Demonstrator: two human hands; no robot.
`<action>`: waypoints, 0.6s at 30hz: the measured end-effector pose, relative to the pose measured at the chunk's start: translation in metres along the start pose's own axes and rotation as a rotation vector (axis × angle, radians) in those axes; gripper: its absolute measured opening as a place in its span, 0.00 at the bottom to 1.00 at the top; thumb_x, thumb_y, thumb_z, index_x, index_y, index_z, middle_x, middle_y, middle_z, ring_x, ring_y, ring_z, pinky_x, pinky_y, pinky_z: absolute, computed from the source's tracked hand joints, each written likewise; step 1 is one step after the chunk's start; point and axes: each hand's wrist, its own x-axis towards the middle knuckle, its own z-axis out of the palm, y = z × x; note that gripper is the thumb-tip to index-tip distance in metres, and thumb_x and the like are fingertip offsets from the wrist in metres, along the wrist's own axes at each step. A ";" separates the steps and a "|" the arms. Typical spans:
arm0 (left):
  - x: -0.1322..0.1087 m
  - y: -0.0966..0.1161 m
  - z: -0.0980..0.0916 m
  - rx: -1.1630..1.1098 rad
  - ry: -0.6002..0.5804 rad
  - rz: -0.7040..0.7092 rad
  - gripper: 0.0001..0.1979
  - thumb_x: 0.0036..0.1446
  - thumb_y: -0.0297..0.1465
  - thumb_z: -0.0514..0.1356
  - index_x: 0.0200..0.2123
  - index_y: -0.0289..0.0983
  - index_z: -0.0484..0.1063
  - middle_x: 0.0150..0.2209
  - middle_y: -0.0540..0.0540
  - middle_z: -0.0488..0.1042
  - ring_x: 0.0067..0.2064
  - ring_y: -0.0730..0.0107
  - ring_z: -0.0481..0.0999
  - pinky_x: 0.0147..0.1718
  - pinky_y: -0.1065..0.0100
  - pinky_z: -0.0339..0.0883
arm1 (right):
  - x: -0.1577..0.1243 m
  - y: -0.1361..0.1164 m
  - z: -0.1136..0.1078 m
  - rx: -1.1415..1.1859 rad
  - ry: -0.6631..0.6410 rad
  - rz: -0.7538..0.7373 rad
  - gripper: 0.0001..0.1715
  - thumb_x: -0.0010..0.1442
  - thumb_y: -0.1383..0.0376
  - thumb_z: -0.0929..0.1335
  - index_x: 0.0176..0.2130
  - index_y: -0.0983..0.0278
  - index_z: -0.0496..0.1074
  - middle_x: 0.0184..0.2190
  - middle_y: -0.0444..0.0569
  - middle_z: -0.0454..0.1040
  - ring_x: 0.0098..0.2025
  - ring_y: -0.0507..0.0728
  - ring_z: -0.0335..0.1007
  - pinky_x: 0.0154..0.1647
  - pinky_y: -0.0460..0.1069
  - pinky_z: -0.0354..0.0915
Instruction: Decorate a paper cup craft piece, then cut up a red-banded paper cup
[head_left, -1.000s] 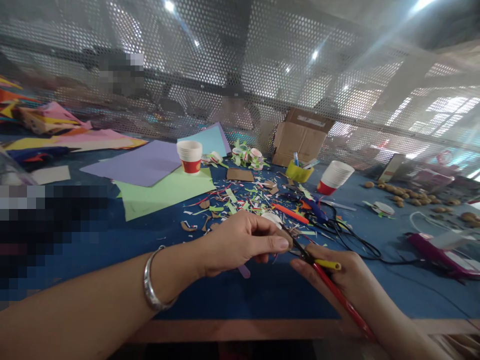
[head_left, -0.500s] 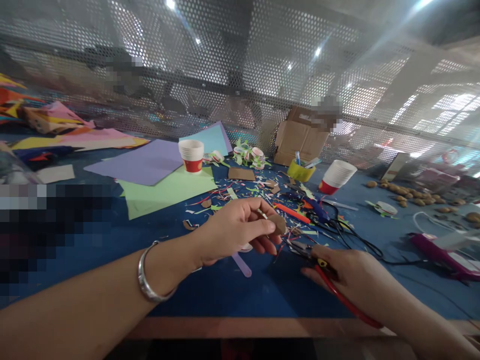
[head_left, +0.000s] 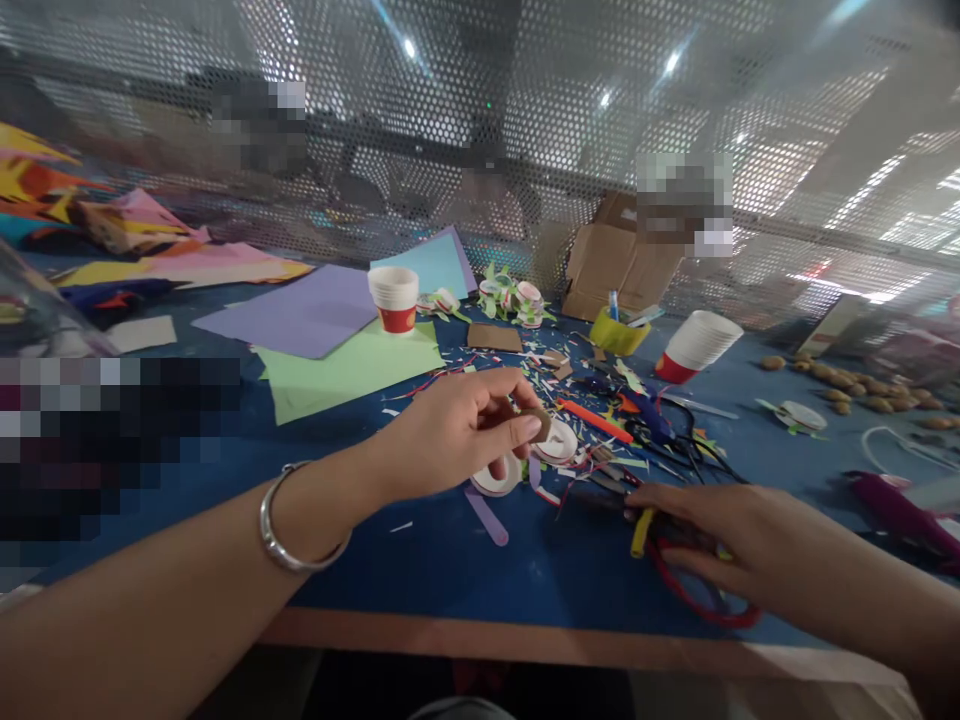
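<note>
A small brown cardboard piece [head_left: 537, 425] is pinched between the thumb and fingers of my left hand [head_left: 465, 430], above the scraps. White paper rounds [head_left: 496, 474] lie just under and beside those fingers, with a purple strip [head_left: 487, 516] below. On the right, my right hand [head_left: 705, 540] is closed around red-handled pliers [head_left: 739, 615], low over the table, their dark jaws toward the left. The yellow part [head_left: 641, 533] of the tool sticks out below my fingers.
Paper scraps, an orange cutter [head_left: 596, 420] and black cables lie beyond my hands. Farther back stand paper cups [head_left: 394, 300], tilted cups [head_left: 697, 346], a yellow pen holder [head_left: 620, 332] and coloured sheets [head_left: 300, 315]. A purple glue gun [head_left: 896, 515] lies at right.
My left hand has moved slightly up and left with the cardboard piece, uncovering white rounds. The pliers have turned and dropped lower in my right hand. The view has shifted a little.
</note>
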 end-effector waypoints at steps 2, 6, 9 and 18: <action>-0.002 0.000 -0.004 0.125 0.035 0.052 0.07 0.66 0.35 0.59 0.42 0.38 0.72 0.28 0.53 0.76 0.25 0.76 0.76 0.25 0.73 0.68 | -0.001 0.001 -0.005 0.005 0.025 -0.032 0.24 0.64 0.62 0.68 0.59 0.54 0.75 0.46 0.50 0.84 0.41 0.63 0.83 0.35 0.52 0.74; -0.002 0.003 -0.008 0.293 0.106 0.171 0.06 0.65 0.32 0.60 0.42 0.39 0.76 0.32 0.52 0.79 0.31 0.76 0.78 0.30 0.74 0.68 | 0.007 -0.011 -0.023 0.016 0.132 -0.069 0.20 0.68 0.57 0.66 0.57 0.51 0.76 0.40 0.45 0.85 0.34 0.59 0.83 0.28 0.50 0.72; 0.000 0.004 -0.008 0.386 0.144 0.307 0.06 0.64 0.28 0.61 0.41 0.37 0.79 0.37 0.50 0.82 0.36 0.75 0.79 0.34 0.74 0.68 | 0.023 -0.033 -0.039 0.134 0.319 -0.089 0.17 0.69 0.52 0.65 0.50 0.54 0.78 0.33 0.44 0.83 0.30 0.54 0.79 0.27 0.47 0.69; 0.004 -0.007 -0.009 0.512 0.129 0.429 0.10 0.62 0.23 0.59 0.44 0.35 0.79 0.41 0.48 0.83 0.43 0.71 0.81 0.43 0.71 0.70 | 0.073 -0.060 -0.042 0.306 0.415 -0.173 0.11 0.68 0.57 0.67 0.41 0.58 0.77 0.29 0.41 0.78 0.26 0.49 0.71 0.27 0.44 0.62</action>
